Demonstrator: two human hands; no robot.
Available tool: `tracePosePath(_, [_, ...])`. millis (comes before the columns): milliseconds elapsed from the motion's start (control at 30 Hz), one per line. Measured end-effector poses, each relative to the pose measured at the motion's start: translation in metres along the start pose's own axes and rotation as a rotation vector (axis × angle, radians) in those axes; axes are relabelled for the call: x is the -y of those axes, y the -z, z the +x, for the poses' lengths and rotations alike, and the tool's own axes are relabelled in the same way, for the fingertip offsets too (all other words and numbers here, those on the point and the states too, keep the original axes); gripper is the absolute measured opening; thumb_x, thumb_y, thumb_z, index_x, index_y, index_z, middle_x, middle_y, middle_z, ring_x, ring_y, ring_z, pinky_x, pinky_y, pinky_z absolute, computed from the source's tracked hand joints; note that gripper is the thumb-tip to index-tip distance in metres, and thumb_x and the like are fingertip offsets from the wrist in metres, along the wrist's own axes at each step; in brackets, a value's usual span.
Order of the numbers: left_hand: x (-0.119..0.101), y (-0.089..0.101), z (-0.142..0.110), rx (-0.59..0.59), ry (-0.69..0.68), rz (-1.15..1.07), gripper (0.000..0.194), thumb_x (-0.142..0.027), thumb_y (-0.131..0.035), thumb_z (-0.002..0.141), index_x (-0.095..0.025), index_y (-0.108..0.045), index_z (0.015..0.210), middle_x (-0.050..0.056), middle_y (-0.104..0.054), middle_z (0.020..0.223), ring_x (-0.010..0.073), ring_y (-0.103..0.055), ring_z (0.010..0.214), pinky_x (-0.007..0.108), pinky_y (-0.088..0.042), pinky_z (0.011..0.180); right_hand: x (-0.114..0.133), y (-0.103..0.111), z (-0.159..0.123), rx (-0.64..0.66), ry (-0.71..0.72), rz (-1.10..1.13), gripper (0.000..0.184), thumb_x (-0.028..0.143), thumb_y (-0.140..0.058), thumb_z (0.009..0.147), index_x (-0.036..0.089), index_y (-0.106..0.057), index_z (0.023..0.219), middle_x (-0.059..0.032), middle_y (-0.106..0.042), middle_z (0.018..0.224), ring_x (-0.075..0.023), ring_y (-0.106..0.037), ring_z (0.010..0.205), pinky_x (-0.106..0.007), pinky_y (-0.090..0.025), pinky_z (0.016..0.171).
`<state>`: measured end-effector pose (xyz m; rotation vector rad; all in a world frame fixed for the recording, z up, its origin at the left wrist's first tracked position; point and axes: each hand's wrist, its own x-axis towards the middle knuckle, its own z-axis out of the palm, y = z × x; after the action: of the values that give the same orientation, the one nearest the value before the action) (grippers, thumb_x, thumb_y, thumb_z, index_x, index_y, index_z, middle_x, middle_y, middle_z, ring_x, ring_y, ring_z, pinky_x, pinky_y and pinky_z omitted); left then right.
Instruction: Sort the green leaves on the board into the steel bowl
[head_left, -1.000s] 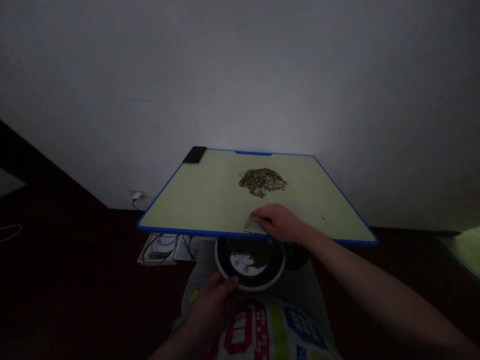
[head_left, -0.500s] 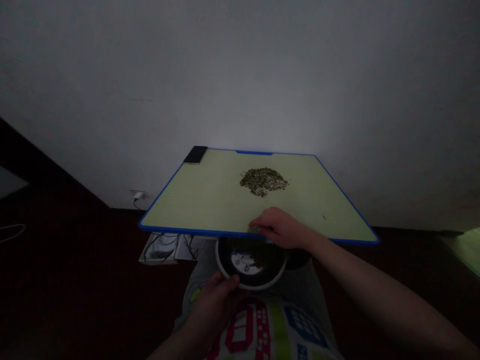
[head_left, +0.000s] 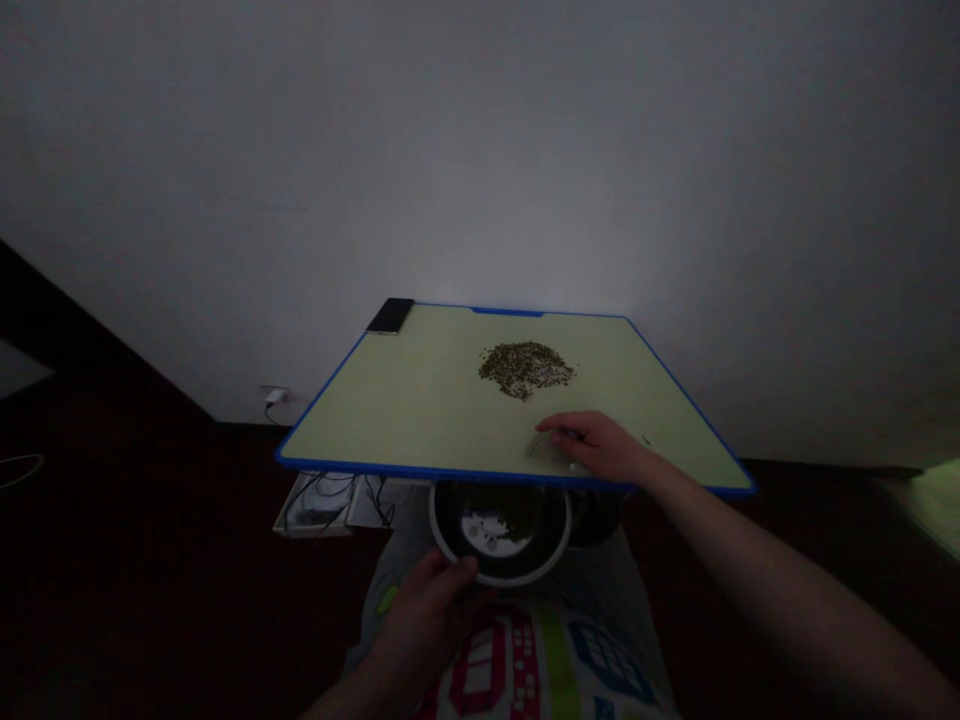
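Observation:
My left hand (head_left: 437, 595) grips the near-left rim of a white-rimmed bowl (head_left: 551, 560), its thumb over the edge. The bowl is dark inside with a pale patterned bottom, and small green beans (head_left: 517, 512) lie in it. It sits below the table's front edge, above my lap. Over the front right of the table, my right hand (head_left: 592, 445) is closed on a clear plastic piece (head_left: 541, 446) with a curved edge and faint markings. Farther back lies a loose pile of small green-brown beans (head_left: 525, 366), apart from that hand.
The pale yellow table (head_left: 390, 420) has a blue rim and stands against a grey wall (head_left: 480, 150). A black phone (head_left: 391, 316) lies at its back left corner. A small dark sliver (head_left: 646, 440) is at the right. Below left is a box with cables (head_left: 319, 505).
My right hand has moved right and slightly back from the table's front edge, bringing the clear plastic piece over the tabletop. My left hand stays on the bowl.

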<state>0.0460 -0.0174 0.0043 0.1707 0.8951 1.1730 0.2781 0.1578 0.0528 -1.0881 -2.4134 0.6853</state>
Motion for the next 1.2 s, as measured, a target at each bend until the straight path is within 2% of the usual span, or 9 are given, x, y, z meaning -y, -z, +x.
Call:
tracePosePath(167, [-0.001,0.001,0.000,-0.006,-0.004,0.016,0.018,-0.014,-0.075,0.069,-0.015,-0.074,0.087,0.009,-0.080,0.094,0.0280,-0.072,0.099,0.036,-0.056,0.088,-0.014,0.010,0.003,-0.079,-0.117,-0.078,0.038,0.032,-0.047,0.088,0.018,-0.067,0.116,-0.0030,-0.068,0.075,-0.0160,-0.057,0.061,-0.027,-0.043,0.059])
tracePosePath(267, [-0.001,0.001,-0.001,-0.007,-0.010,0.031,0.017,-0.013,-0.074,0.070,-0.015,-0.073,0.086,0.009,-0.080,0.095,0.0274,-0.072,0.098,0.034,-0.058,0.084,-0.028,0.020,0.007,-0.141,-0.179,-0.133,0.040,0.036,-0.047,0.087,0.016,-0.066,0.117,-0.0026,-0.065,0.069,-0.0167,-0.055,0.058,-0.028,-0.041,0.058])
tracePosePath(367, [-0.002,-0.002,-0.001,-0.007,-0.002,0.020,0.019,-0.012,-0.076,0.068,-0.015,-0.072,0.087,0.009,-0.081,0.094,0.0271,-0.072,0.098,0.035,-0.057,0.087,-0.044,0.032,0.013,-0.224,-0.227,-0.183,0.036,0.036,-0.047,0.088,0.015,-0.068,0.110,-0.0040,-0.067,0.072,-0.0167,-0.057,0.061,-0.028,-0.042,0.060])
tracePosePath(500, [-0.001,-0.005,-0.002,-0.031,0.019,0.012,0.023,-0.013,-0.080,0.062,-0.014,-0.072,0.083,0.010,-0.081,0.092,0.0285,-0.072,0.099,0.038,-0.056,0.091,-0.056,0.039,0.022,-0.234,-0.265,-0.358,0.033,0.031,-0.047,0.090,0.016,-0.066,0.112,-0.0073,-0.071,0.082,-0.0189,-0.062,0.071,-0.028,-0.042,0.066])
tracePosePath(667, [0.000,0.000,0.000,-0.035,0.020,-0.009,0.023,-0.012,-0.080,0.061,-0.014,-0.071,0.083,0.010,-0.081,0.089,0.0277,-0.074,0.093,0.037,-0.059,0.087,-0.053,0.032,0.032,-0.233,-0.307,-0.476,0.033,0.031,-0.046,0.092,0.017,-0.065,0.115,-0.0096,-0.073,0.095,-0.0221,-0.066,0.086,-0.029,-0.044,0.074])
tracePosePath(800, [-0.005,0.002,0.000,-0.037,0.003,-0.020,0.024,-0.007,-0.074,0.067,-0.013,-0.071,0.089,0.010,-0.081,0.091,0.0267,-0.074,0.093,0.038,-0.059,0.087,-0.046,0.030,0.039,-0.205,-0.305,-0.522,0.034,0.032,-0.044,0.093,0.019,-0.065,0.117,-0.0090,-0.073,0.097,-0.0224,-0.066,0.087,-0.029,-0.044,0.074])
tracePosePath(900, [-0.012,0.006,-0.001,-0.092,-0.001,0.041,0.023,-0.007,-0.070,0.072,-0.014,-0.069,0.094,0.009,-0.080,0.093,0.0260,-0.074,0.092,0.040,-0.059,0.087,-0.043,0.031,0.044,-0.185,-0.296,-0.560,0.034,0.032,-0.045,0.093,0.019,-0.065,0.117,-0.0103,-0.072,0.103,-0.0237,-0.066,0.091,-0.029,-0.044,0.074])
tracePosePath(1200, [-0.030,0.041,0.018,-0.183,-0.065,0.172,0.022,-0.005,-0.066,0.076,-0.015,-0.067,0.095,0.008,-0.078,0.096,0.0226,-0.074,0.089,0.033,-0.061,0.077,-0.043,0.027,0.057,-0.175,-0.263,-0.564,0.031,0.032,-0.046,0.093,0.020,-0.066,0.114,-0.0094,-0.072,0.105,-0.0241,-0.066,0.092,-0.030,-0.045,0.075])
